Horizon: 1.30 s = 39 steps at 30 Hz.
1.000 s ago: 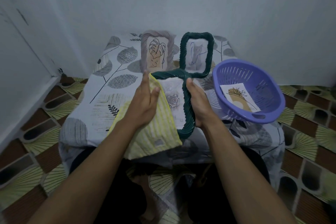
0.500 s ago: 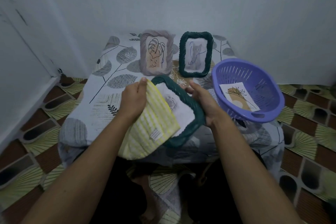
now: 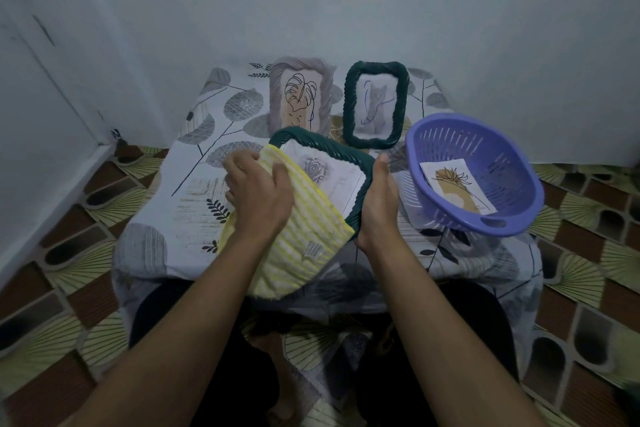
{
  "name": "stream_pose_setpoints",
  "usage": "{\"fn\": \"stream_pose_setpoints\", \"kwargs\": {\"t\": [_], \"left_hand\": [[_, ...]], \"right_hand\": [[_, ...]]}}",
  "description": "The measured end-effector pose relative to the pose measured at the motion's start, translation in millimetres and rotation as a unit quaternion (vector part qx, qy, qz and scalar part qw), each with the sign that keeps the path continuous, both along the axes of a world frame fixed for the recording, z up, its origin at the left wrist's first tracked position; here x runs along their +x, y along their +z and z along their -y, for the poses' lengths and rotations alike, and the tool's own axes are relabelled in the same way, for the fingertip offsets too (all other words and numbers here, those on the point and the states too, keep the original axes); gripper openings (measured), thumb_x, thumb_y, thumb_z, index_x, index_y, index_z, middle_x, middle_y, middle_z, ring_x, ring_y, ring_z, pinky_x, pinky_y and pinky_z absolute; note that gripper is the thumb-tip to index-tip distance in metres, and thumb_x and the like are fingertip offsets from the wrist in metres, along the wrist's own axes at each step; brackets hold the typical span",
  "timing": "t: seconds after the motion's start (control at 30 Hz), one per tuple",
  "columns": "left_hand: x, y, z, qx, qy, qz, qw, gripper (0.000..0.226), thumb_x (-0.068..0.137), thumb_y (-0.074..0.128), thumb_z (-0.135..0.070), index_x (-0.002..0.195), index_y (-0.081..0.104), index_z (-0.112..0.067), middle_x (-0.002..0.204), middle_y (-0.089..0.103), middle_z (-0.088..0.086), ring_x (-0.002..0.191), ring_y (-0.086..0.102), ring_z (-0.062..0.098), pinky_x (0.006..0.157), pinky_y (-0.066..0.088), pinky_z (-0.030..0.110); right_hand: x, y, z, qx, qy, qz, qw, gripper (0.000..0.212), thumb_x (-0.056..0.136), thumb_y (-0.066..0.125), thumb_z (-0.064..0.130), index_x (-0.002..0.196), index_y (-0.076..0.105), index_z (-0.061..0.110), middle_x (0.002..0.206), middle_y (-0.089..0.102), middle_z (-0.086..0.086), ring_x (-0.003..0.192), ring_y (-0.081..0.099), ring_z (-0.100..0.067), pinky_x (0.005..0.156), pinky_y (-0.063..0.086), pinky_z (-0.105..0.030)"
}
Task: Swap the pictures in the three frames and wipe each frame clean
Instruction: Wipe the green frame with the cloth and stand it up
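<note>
From my remote seat I see both forearms reaching forward from the bottom of the head view, meeting over the front of the low table draped in a white leaf-print tablecloth (image 3: 180,208).

The left hand (image 3: 258,194) lies palm down on a yellow striped cloth (image 3: 304,236), wrist bent slightly inward. Its fingers (image 3: 239,163) curl over the cloth's far left edge and the thumb points away from me, so the hand holds the cloth pressed against the left half of a dark green woven picture frame (image 3: 311,137).

The right hand (image 3: 379,204) grips that frame by its right rim. The thumb lies along the top of the rim; the other fingers are tucked beneath, out of sight. The frame sits tilted between the two hands, face up toward me, showing a grey rose picture (image 3: 317,166) on its uncovered part. I cannot tell whether its far edge touches the tablecloth.

Behind it, a grey woven frame (image 3: 277,104) with a leaf drawing (image 3: 299,97) and a second dark green woven frame (image 3: 348,104) with a cat drawing (image 3: 375,104) lean upright at the white wall (image 3: 346,3), just beside each other.

To the right, near the right hand, a purple slotted plastic basket (image 3: 485,149) holds a card with a plant print (image 3: 457,189).
</note>
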<state>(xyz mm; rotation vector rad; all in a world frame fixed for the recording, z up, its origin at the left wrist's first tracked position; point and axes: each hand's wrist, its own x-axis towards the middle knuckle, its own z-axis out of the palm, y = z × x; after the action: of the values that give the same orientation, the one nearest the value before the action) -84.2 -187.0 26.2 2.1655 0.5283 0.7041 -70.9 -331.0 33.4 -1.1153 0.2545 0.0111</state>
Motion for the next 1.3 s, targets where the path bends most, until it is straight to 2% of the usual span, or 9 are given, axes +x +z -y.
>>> {"fn": "stream_pose_setpoints", "kwargs": {"t": [0.17,0.3,0.43,0.63,0.73,0.83,0.97,1.1,1.3], "left_hand": [[-7,-12,4,0.148,-0.049,-0.089,0.984,0.063,0.101,0.025,-0.044,0.153,0.029,-0.008,0.162,0.026,0.009,0.147,0.024,0.026,0.117,0.015,0.051],[-4,-13,4,0.103,-0.057,-0.134,0.984,0.073,0.103,0.022,-0.053,0.158,0.005,-0.008,0.166,0.010,0.010,0.152,0.011,0.028,0.122,0.006,0.051],[6,-3,3,0.097,-0.065,-0.130,0.985,0.078,0.101,0.018,-0.052,0.156,-0.001,0.000,0.165,0.004,0.020,0.152,0.005,0.031,0.124,0.003,0.046],[-15,-14,24,0.215,-0.301,-0.047,0.928,0.076,0.094,0.006,-0.044,0.153,-0.012,0.001,0.162,-0.019,0.017,0.148,-0.027,0.027,0.122,-0.015,0.036],[-11,-25,7,0.277,-0.312,-0.018,0.909,0.068,0.099,0.008,-0.047,0.155,-0.011,-0.014,0.164,-0.016,0.002,0.150,-0.023,0.019,0.123,-0.009,0.044],[0,-23,-10,0.276,-0.219,-0.028,0.935,0.064,0.100,0.006,-0.054,0.158,0.008,-0.029,0.166,0.006,-0.008,0.153,-0.003,0.017,0.121,0.000,0.053],[13,-5,-15,0.125,-0.079,-0.010,0.989,0.055,0.099,0.011,-0.053,0.121,0.047,-0.020,0.122,0.050,0.006,0.115,0.046,0.031,0.100,0.032,0.049],[20,3,-1,0.111,-0.077,0.007,0.991,0.055,0.099,0.012,-0.044,0.120,0.054,-0.014,0.126,0.054,0.011,0.121,0.044,0.035,0.108,0.030,0.049],[-9,-6,27,0.207,-0.305,0.054,0.928,0.061,0.099,0.014,-0.036,0.156,0.024,-0.015,0.163,0.024,0.003,0.153,0.007,0.021,0.123,-0.005,0.047]], "right_hand": [[-6,9,-4,-0.015,-0.035,-0.002,0.999,0.072,0.094,0.046,0.064,0.148,0.044,0.016,0.149,0.050,-0.005,0.137,0.048,-0.023,0.115,0.039,-0.050],[-12,15,-9,-0.063,-0.020,0.021,0.998,0.048,0.102,0.043,0.049,0.129,0.057,0.012,0.137,0.061,-0.006,0.128,0.056,-0.021,0.112,0.043,-0.046],[-18,16,-16,-0.096,0.016,0.038,0.995,0.047,0.107,0.038,0.038,0.141,0.051,0.007,0.134,0.057,0.002,0.127,0.052,-0.014,0.113,0.039,-0.036],[-8,12,-15,-0.118,0.016,0.046,0.992,0.044,0.107,0.040,0.032,0.124,0.062,-0.001,0.123,0.067,-0.013,0.118,0.061,-0.024,0.109,0.044,-0.044],[-7,11,-10,-0.131,0.024,0.062,0.989,0.051,0.103,0.042,0.040,0.130,0.060,0.001,0.131,0.064,-0.013,0.125,0.058,-0.024,0.111,0.043,-0.047],[-12,15,-5,-0.133,0.054,0.065,0.987,0.036,0.108,0.039,0.034,0.108,0.066,0.010,0.104,0.070,0.002,0.099,0.065,-0.007,0.092,0.050,-0.029],[-15,15,-7,-0.123,0.081,0.074,0.986,0.028,0.108,0.038,0.034,0.119,0.060,0.021,0.108,0.058,0.015,0.101,0.056,0.003,0.090,0.043,-0.015],[-17,25,-22,-0.113,0.066,0.089,0.987,0.056,0.099,0.044,0.049,0.128,0.060,0.003,0.130,0.064,-0.009,0.123,0.058,-0.021,0.108,0.044,-0.039],[-3,20,-14,-0.165,0.051,0.082,0.981,0.029,0.108,0.038,0.022,0.096,0.063,0.016,0.090,0.063,0.007,0.086,0.058,-0.001,0.084,0.045,-0.021]]}}
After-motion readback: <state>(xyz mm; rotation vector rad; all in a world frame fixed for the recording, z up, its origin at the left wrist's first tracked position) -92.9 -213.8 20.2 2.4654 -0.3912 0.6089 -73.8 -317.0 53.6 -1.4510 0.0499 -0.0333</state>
